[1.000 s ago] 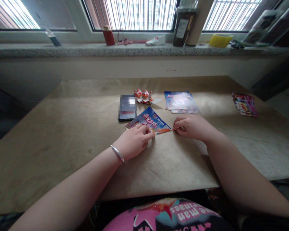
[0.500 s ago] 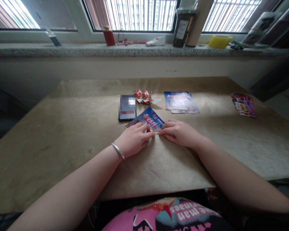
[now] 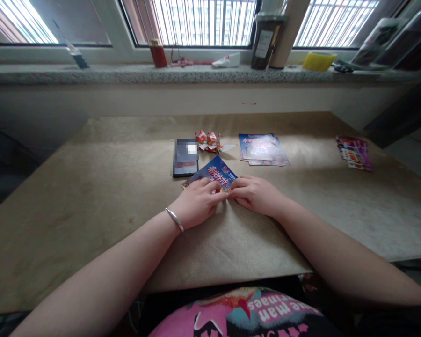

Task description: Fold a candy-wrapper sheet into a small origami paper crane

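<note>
A blue printed sheet of paper [image 3: 215, 171] lies on the table with one corner pointing away from me. Its near edge is under my fingers. My left hand [image 3: 201, 201], with a silver bangle at the wrist, has its fingers bent over the sheet's near left part, thumb and fingertips at the edge. My right hand [image 3: 254, 194] pinches the near right edge, its fingertips almost touching the left ones. The part of the sheet beneath both hands is hidden. Just beyond the sheet stands a folded red and white paper piece [image 3: 208, 142].
A phone [image 3: 185, 158] lies left of the sheet. Several similar blue sheets [image 3: 263, 150] are stacked to the right, and pink printed papers [image 3: 354, 153] lie farther right. The windowsill [image 3: 119, 75] behind holds a red jar [image 3: 158, 54], a dark container [image 3: 264, 42] and yellow tape [image 3: 319, 61].
My right hand has slid slightly left along the sheet's edge, closing the gap to my left fingertips. My left hand has shifted a little to the right.
</note>
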{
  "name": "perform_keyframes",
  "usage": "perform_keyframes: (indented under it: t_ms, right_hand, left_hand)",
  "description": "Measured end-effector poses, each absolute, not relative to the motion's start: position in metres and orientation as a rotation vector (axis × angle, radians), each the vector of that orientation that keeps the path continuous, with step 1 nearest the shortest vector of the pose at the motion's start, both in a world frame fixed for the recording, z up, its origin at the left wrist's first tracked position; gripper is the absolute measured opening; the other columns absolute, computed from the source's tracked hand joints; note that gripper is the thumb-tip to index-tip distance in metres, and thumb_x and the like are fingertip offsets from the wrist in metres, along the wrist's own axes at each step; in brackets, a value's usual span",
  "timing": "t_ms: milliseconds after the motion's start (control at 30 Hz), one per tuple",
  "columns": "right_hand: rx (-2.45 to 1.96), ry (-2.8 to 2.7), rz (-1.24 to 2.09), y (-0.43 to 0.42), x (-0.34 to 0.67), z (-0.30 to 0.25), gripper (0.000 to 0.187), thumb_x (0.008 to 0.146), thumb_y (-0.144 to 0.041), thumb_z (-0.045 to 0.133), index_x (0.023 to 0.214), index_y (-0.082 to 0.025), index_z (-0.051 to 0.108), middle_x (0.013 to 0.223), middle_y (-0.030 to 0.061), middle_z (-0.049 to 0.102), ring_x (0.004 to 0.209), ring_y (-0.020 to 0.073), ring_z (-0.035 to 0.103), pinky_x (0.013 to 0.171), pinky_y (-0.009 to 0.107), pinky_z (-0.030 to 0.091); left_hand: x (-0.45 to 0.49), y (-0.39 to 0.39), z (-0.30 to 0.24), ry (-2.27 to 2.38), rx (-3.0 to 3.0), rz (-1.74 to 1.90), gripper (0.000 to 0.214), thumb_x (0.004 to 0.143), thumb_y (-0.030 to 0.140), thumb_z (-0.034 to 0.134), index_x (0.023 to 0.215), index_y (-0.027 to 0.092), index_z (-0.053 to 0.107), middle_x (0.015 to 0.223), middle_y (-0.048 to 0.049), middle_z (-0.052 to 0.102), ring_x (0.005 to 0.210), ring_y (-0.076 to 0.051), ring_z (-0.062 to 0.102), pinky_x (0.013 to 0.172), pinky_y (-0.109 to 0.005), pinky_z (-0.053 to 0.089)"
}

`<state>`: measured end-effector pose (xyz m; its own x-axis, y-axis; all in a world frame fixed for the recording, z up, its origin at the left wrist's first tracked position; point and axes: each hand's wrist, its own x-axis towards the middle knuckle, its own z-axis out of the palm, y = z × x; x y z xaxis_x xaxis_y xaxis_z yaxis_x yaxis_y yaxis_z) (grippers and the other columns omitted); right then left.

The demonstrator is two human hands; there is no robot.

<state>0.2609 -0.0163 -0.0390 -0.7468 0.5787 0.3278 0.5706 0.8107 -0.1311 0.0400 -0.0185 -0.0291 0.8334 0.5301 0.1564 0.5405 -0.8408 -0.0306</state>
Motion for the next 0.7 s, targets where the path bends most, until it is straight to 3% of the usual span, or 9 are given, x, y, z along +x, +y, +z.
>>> perform_keyframes:
  t_ms: [167, 700]
  right_hand:
    - [-0.874, -2.627, 0.031, -0.0163, 0.2607, -0.0386, 0.022, 0.087, -0.018, 0.049, 0.087, -0.022, 0.071, 0.086, 0.0048, 0.066, 0.077, 0.0157, 0.055, 0.069, 0.027, 0.042]
    - [-0.894, -2.614, 0.065, -0.0154, 0.2629, -0.0406, 0.023, 0.085, -0.018, 0.050, 0.088, -0.024, 0.072, 0.089, 0.0040, 0.066, 0.079, 0.0157, 0.056, 0.070, 0.026, 0.042]
  left_hand:
    - [0.0377, -0.0173, -0.0299, -0.859, -2.962, -0.242, 0.031, 0.086, 0.017, 0.045, 0.114, 0.023, 0.058, 0.105, -0.0071, 0.058, 0.094, -0.021, 0.050, 0.085, -0.036, 0.045]
    - [0.0319, -0.0143, -0.0204, -0.905, -2.959, -0.167, 0.018, 0.087, 0.021, 0.047, 0.094, 0.022, 0.064, 0.098, -0.0055, 0.061, 0.089, -0.019, 0.054, 0.080, -0.033, 0.045]
